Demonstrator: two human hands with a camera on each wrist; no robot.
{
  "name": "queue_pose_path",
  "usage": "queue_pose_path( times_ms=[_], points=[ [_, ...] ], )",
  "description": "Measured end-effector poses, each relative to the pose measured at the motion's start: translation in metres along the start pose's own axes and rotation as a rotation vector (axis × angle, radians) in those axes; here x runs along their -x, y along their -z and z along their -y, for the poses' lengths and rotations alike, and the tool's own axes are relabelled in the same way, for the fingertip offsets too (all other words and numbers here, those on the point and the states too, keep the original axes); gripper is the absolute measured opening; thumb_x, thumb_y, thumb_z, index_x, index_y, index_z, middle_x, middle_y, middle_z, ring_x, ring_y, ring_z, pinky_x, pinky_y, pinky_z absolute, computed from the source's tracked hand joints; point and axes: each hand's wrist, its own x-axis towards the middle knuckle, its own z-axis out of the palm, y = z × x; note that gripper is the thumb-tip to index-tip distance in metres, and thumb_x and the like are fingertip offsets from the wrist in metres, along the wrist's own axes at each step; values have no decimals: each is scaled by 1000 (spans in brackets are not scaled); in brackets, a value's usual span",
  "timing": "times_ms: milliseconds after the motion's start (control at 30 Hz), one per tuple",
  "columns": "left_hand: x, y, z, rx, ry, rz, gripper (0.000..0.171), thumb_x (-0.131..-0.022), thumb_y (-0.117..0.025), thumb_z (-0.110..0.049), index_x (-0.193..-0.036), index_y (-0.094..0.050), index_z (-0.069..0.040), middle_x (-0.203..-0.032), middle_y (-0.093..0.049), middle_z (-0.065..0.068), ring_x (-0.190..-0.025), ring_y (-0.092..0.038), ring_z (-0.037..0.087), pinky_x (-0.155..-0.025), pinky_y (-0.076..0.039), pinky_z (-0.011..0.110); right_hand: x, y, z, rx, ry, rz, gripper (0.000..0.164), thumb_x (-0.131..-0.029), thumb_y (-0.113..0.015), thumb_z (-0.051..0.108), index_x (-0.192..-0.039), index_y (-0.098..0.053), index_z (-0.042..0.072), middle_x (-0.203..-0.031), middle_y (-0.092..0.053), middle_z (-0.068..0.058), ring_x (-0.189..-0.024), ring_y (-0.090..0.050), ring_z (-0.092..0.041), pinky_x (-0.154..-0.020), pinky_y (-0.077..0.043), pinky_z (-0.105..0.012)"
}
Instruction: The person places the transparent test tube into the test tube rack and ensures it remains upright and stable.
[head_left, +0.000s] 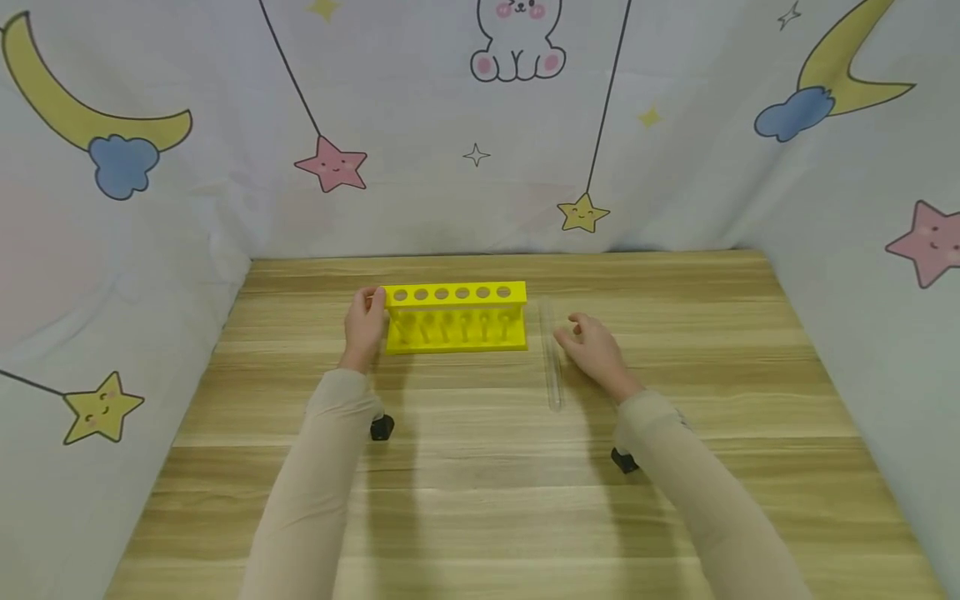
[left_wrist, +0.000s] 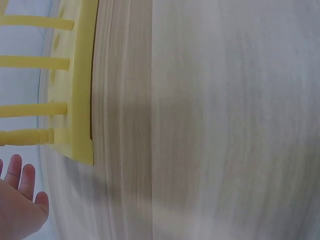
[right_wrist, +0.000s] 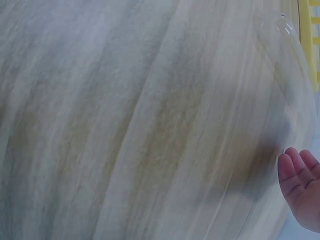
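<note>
A yellow test tube rack (head_left: pixel 456 343) stands toward the back of the table, with a row of round holes along its top and pegs below. My left hand (head_left: pixel 364 323) is at its left end, thumb and fingers pinching the corner of the top plate; in the left wrist view the other fingers (left_wrist: pixel 27 182) extend beside the rack's end. Right of the rack, a clear test tube (head_left: pixel 553 375) lies lengthwise on the wood. My right hand (head_left: pixel 596 346) hovers just right of the tube, fingers loosely bent and apart, holding nothing.
The wood-grain table (head_left: pixel 480 517) is bounded by a white cloth backdrop (head_left: pixel 420 208) with moons and stars at the back and sides. Small black devices (head_left: pixel 382 427) hang under both wrists.
</note>
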Motion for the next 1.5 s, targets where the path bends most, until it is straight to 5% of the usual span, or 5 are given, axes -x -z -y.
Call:
queue_pose_path(
  times_ms=[333,767,1067,1500],
  points=[
    [0,-5,-2,49,95,26,55,-89,-34,-53,-125,-39,-10,-122,-46,14,-106,-44,26,-89,-37,37,-7,-2,5,-17,-44,16,57,-87,-47,43,-127,-41,2,-112,-54,-20,-99,-51,-32,-83,-42,-45],
    [0,-10,-8,38,84,43,58,-90,-31,-53,-126,-35,-8,-129,-41,15,-116,-40,29,-96,-34,41,-16,-4,7,14,-108,36,59,-87,-47,45,-128,-39,3,-109,-55,-17,-95,-53,-28,-80,-44,-41],
    [-6,-13,-7,35,155,63,63,-89,-29,-56,-132,-30,-10,-140,-32,9,-126,-31,26,-103,-26,40,-16,-5,15,3,-141,67,60,-86,-48,43,-128,-38,2,-104,-56,-16,-90,-54,-26,-78,-44,-39],
    [-7,-19,-4,74,164,13,56,-90,-28,-54,-118,-39,-6,-121,-42,11,-110,-37,25,-92,-32,36,-19,-11,13,-5,-156,59,61,-86,-47,47,-128,-38,4,-109,-55,-16,-95,-54,-27,-80,-44,-40]
  ],
)
